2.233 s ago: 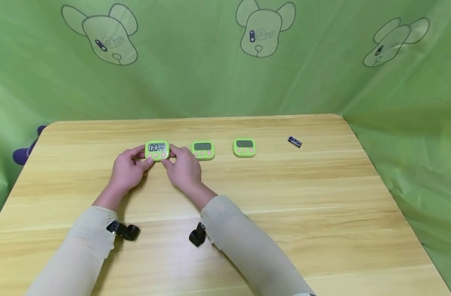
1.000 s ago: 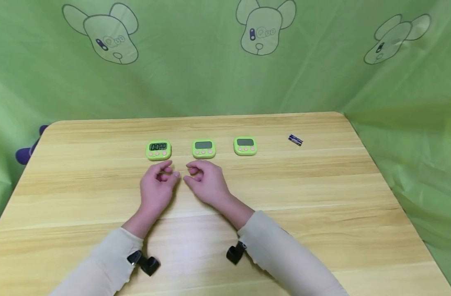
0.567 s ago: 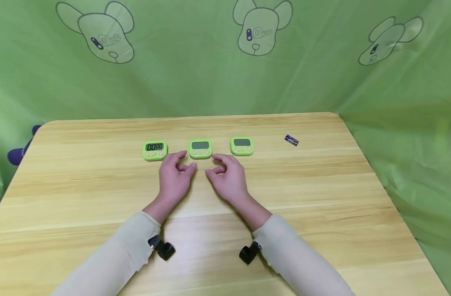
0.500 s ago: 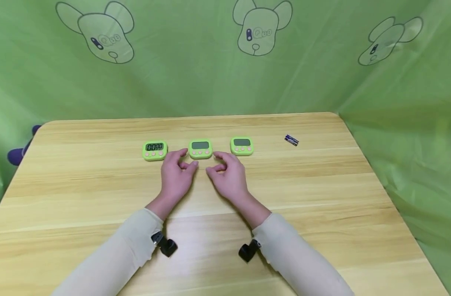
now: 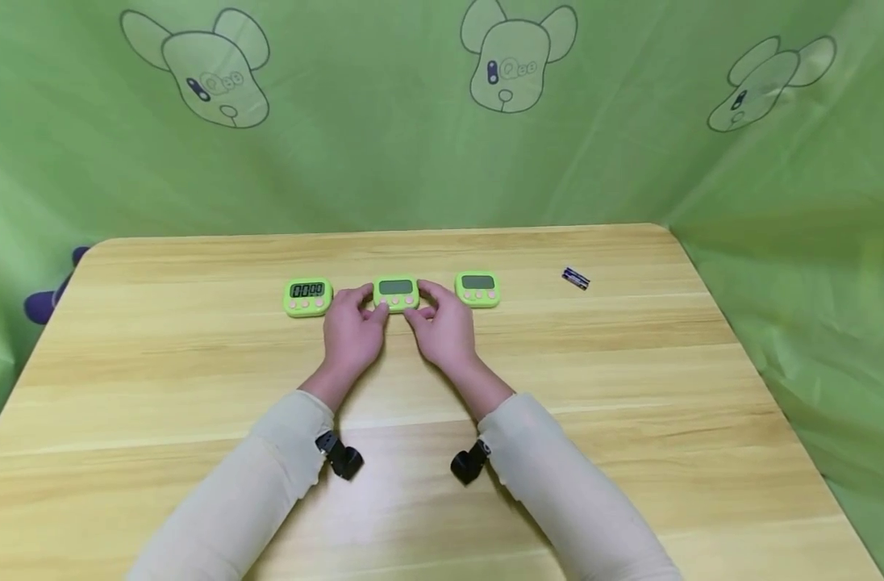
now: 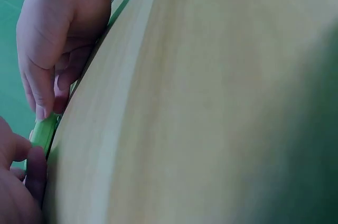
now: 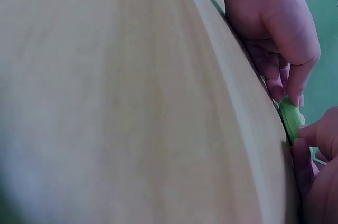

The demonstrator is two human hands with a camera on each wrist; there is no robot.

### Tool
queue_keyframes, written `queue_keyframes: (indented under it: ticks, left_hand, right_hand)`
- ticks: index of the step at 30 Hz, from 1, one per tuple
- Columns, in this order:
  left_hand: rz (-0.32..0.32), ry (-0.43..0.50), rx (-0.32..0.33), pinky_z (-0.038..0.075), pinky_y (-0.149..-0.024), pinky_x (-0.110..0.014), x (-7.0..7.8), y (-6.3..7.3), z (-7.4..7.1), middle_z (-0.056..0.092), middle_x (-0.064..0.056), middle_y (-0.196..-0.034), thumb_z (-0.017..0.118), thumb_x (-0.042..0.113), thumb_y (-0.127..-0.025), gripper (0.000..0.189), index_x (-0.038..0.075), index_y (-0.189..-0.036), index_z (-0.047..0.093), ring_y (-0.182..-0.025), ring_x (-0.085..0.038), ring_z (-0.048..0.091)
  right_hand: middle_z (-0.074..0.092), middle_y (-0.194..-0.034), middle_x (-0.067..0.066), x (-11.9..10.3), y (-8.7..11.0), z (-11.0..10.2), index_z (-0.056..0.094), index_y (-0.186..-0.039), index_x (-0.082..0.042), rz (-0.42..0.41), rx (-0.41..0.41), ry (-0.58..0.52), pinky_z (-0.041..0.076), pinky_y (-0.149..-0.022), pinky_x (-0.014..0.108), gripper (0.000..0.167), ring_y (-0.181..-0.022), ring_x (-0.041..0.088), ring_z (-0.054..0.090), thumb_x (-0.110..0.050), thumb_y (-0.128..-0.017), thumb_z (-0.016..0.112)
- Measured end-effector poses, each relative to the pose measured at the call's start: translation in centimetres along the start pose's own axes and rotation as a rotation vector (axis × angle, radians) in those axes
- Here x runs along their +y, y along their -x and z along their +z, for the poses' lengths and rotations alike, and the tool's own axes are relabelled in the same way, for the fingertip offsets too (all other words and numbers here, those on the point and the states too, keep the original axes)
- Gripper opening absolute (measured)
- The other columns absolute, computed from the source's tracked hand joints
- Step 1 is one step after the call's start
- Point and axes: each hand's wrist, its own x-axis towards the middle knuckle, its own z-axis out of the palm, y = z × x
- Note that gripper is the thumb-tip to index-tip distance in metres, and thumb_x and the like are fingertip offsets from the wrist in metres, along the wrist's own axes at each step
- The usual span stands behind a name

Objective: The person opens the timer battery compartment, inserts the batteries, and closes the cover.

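Note:
Three lime-green digital kitchen timers with pink buttons lie in a row in the head view. My left hand (image 5: 353,332) and right hand (image 5: 444,329) hold the middle timer (image 5: 396,288) from its two sides, thumbs at its lower edge and index fingers at its ends. Its screen is blank. To the left lies another timer (image 5: 307,298) reading 00:00; to the right, the third timer (image 5: 477,289) has a blank screen. Both wrist views show the held timer's green edge (image 6: 44,133) between the fingers of the two hands, low against the table.
Two small dark-blue batteries (image 5: 576,278) lie together farther right on the wooden table (image 5: 594,420). A green curtain with printed animal heads (image 5: 510,64) hangs behind and at the sides. Something purple (image 5: 39,307) shows beyond the table's left edge.
My hands have let go of the left timer, which now stands by itself on the table showing 00:00. They have moved right and forward and taken hold of the middle timer.

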Motion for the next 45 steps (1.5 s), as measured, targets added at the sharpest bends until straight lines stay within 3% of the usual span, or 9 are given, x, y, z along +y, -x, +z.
queue_keyframes:
  ticks: [9,17,25,33,37,41,45]
  left_hand:
    - [-0.026,0.075,0.021,0.053,-0.076,-0.032,-0.3,0.4,0.1,0.062,-0.013,-0.106,0.07,0.004,-0.091,0.043,-0.005,-0.131,0.061,-0.088,-0.022,0.061]
    - [0.041,0.164,0.06,0.054,-0.075,-0.026,-1.0,2.1,0.1,0.062,-0.009,-0.105,0.073,-0.003,-0.086,0.045,-0.003,-0.13,0.063,-0.087,-0.018,0.062]
    - [0.138,0.292,0.053,0.054,-0.068,-0.021,-1.0,4.5,0.0,0.061,-0.014,-0.102,0.073,-0.012,-0.082,0.048,-0.006,-0.128,0.062,-0.087,-0.023,0.062]
    - [0.197,0.36,-0.01,0.058,-0.073,-0.04,-1.0,5.7,-0.5,0.065,-0.017,-0.11,0.083,-0.005,-0.076,0.059,-0.003,-0.131,0.061,-0.097,-0.03,0.064]
    - [0.162,0.42,-0.064,0.058,-0.077,-0.044,-0.9,5.9,-0.8,0.066,-0.019,-0.119,0.082,0.002,-0.082,0.056,-0.004,-0.133,0.059,-0.101,-0.034,0.065]
    - [0.087,0.496,-0.115,0.058,-0.073,-0.03,-0.6,5.9,-1.2,0.065,-0.016,-0.123,0.076,0.005,-0.089,0.052,-0.002,-0.136,0.057,-0.091,-0.032,0.068]
    - [0.028,0.496,-0.135,0.056,-0.064,-0.023,-0.4,5.8,-1.6,0.066,-0.015,-0.114,0.074,0.008,-0.091,0.05,0.0,-0.137,0.057,-0.079,-0.024,0.067]
  right_hand:
    - [0.072,-0.114,0.006,0.1,0.4,0.2,0.068,-0.125,-0.008,0.088,0.036,-0.042,0.058,-0.07,0.025,0.046,-0.084,0.012,0.071,-0.012,-0.083,0.084]
    - [0.069,-0.115,0.011,0.6,1.5,-0.3,0.064,-0.13,-0.003,0.109,0.022,-0.236,0.058,-0.071,0.024,0.056,-0.084,0.018,0.071,0.002,-0.078,0.084]
    - [0.064,-0.109,0.008,0.6,3.4,-1.7,0.065,-0.127,-0.003,0.147,-0.053,-0.284,0.059,-0.07,0.028,0.055,-0.081,0.021,0.069,0.006,-0.076,0.084]
    - [0.057,-0.11,0.016,0.8,4.8,-2.3,0.055,-0.12,-0.002,0.082,-0.12,-0.401,0.06,-0.074,0.032,0.051,-0.078,0.029,0.067,0.014,-0.078,0.078]
    - [0.06,-0.115,0.018,1.1,4.9,-2.4,0.059,-0.115,0.002,0.068,-0.144,-0.489,0.06,-0.075,0.035,0.045,-0.081,0.034,0.07,0.02,-0.077,0.075]
    - [0.065,-0.118,0.015,1.3,4.9,-2.7,0.067,-0.111,0.005,0.055,-0.15,-0.539,0.059,-0.077,0.036,0.042,-0.087,0.034,0.071,0.023,-0.074,0.075]
    - [0.065,-0.123,0.017,1.4,4.9,-2.8,0.07,-0.107,0.009,0.021,-0.167,-0.577,0.058,-0.08,0.036,0.04,-0.095,0.035,0.069,0.027,-0.071,0.074]
